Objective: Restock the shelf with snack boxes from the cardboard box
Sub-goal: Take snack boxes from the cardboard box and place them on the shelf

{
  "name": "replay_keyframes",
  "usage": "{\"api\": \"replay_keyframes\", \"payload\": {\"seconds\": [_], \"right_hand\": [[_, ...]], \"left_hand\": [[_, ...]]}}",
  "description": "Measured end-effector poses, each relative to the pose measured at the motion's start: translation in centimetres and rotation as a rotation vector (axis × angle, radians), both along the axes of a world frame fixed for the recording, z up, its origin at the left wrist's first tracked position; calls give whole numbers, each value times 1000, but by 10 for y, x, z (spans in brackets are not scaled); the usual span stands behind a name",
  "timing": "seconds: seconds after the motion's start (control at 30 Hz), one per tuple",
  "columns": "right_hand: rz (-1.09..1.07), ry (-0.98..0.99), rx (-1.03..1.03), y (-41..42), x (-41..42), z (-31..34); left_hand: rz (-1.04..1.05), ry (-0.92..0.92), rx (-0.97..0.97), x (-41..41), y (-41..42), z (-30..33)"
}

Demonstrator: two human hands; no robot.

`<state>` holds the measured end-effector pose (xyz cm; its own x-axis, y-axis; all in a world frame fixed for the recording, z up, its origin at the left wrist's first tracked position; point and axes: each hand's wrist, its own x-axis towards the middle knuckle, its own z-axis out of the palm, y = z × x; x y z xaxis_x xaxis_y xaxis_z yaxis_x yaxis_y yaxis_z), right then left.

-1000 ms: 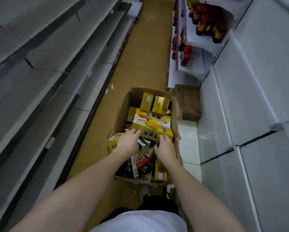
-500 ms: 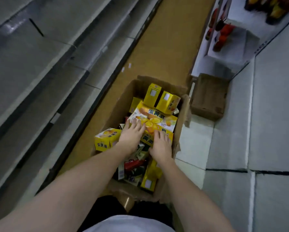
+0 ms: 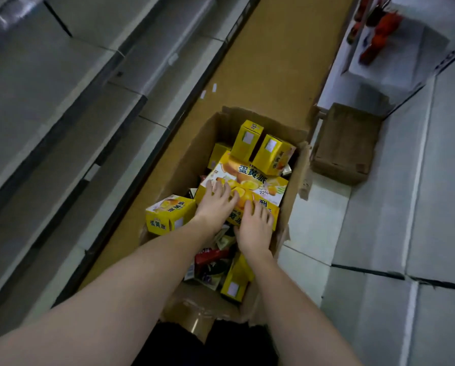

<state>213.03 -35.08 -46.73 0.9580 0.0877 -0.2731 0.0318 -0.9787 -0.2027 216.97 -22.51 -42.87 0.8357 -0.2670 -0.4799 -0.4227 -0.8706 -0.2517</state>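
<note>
I look straight down into an open cardboard box point(image 3: 184, 165) standing on the brown floor point(image 3: 268, 70) of a shop aisle, with both of my bare forearms reaching into it. My left hand point(image 3: 216, 204) lies flat on the large yellow snack box point(image 3: 258, 180) that sits on top of the pile, fingers spread and fairly straight across its printed lid. My right hand point(image 3: 254, 228) rests just beside it on the near edge of the same box, fingers spread too; whether the tips hook under the edge I cannot tell (the angle hides them). Neither hand has closed around anything.

That large box lies tilted, its far end towards two smaller yellow boxes point(image 3: 260, 149) standing upright at the far end of the carton. Another small yellow box point(image 3: 168, 215) perches on the carton's left rim, just left of my left wrist. Near my right forearm a further yellow box point(image 3: 235, 281) stands on end, and between the arms lie dark and red packets point(image 3: 210, 257), jumbled.

Grey shelves point(image 3: 49, 101) run along the left of the aisle. On the right are pale shelves point(image 3: 379, 207), and a smaller brown carton point(image 3: 345, 143) sits just right of the big one. Far right, red and dark bottles point(image 3: 379, 30) stand on a white shelf.
</note>
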Motion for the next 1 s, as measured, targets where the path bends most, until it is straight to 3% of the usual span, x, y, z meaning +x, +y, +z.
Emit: {"api": "replay_keyframes", "payload": {"seconds": [0.2,0.5,0.7,1.0], "right_hand": [[48,-8,6,-5,0,19],[160,-221,-22,49,11,116],[380,-236,27,146,3,200],[771,-424,90,325,-69,288]], "left_hand": [[-91,-90,1,-8,11,22],[17,-382,-176,-26,70,112],[194,-507,-210,-74,172,189],[499,-690,-187,-197,354,260]]}}
